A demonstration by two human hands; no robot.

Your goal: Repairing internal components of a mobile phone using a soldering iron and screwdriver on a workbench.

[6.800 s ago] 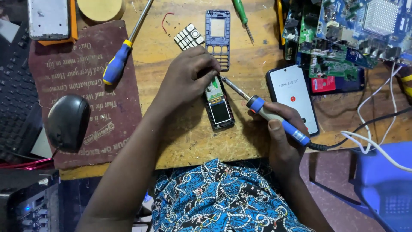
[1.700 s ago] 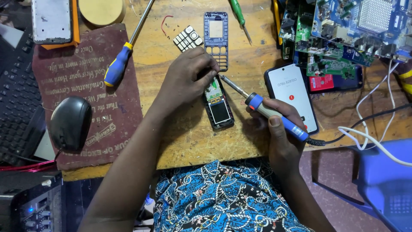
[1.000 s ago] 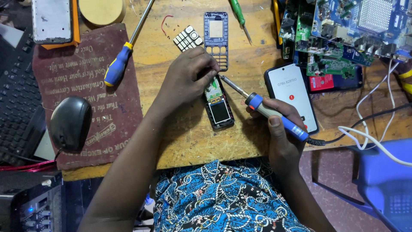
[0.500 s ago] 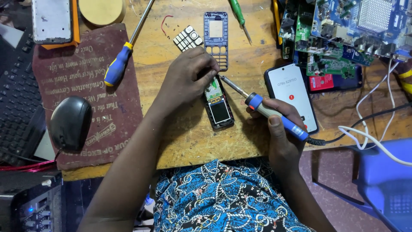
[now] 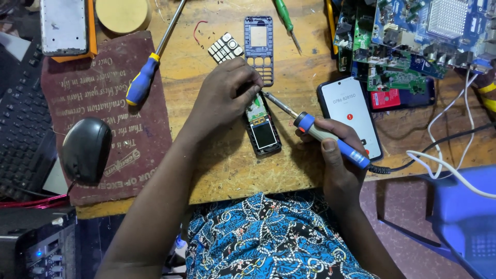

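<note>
Wooden desk [image 5: 310, 98], seen from above, with repair work at centre frame.

Left hand [image 5: 227, 98]: fingers curled and pressed down on the upper end of an opened small phone [image 5: 262, 129], which lies flat at the middle of the desk, its little screen toward the lower edge and its green board exposed under the fingertips.

Right hand [image 5: 336, 155]: closed around the blue grip of a soldering iron [image 5: 325, 137], right of centre. The metal tip slants up and left to the phone's exposed board, just beside the left fingertips. A black cord leaves the handle toward the right.

Around them:
- Phone front frame [image 5: 259, 49], blue-grey, top centre; grey keypad [image 5: 226, 47] just left of it.
- Blue-and-yellow screwdriver [image 5: 150, 67], upper left; green screwdriver [image 5: 285, 20], top centre.
- Smartphone [image 5: 349, 111], screen lit, just right of the iron.
- Circuit boards [image 5: 408, 41], upper right.
- Maroon mat [image 5: 108, 108], left, with a black mouse [image 5: 86, 150] on it.
- Black keyboard [image 5: 23, 134], far left edge.
</note>
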